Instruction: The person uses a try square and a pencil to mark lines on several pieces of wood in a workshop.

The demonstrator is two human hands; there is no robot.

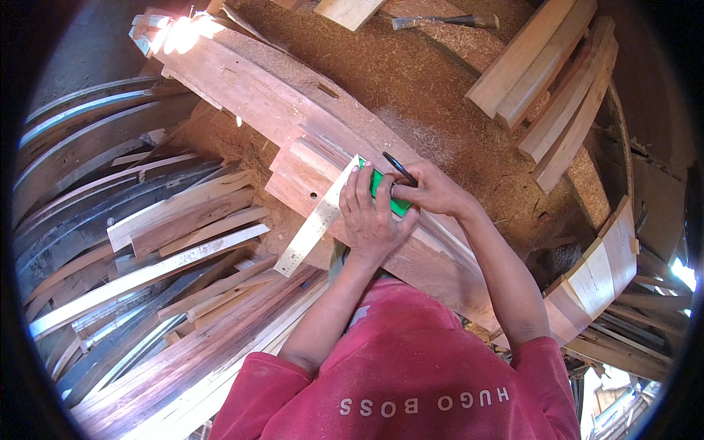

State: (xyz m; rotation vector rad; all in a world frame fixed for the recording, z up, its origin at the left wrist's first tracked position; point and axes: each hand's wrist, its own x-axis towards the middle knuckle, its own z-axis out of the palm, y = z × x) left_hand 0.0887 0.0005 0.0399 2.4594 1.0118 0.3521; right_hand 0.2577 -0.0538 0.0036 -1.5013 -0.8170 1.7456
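Note:
A try square with a metal blade (312,236) and a green stock (400,206) lies across stacked wooden pieces (302,176) in front of me. My left hand (372,220) is closed over the square, fingers bent across its green part and the top of the blade. Between the fingers of my right hand (434,192) is a black pen (400,169), slanting up and to the left. This hand is closed on the pen and rests beside the green stock, close to my left hand. The pen's writing tip is hidden.
A long wooden plank (249,92) runs under the work toward the far left. Curved and straight boards (169,213) are piled at left, more pieces (546,66) at far right. A chisel (447,22) lies at the back among sawdust (418,95).

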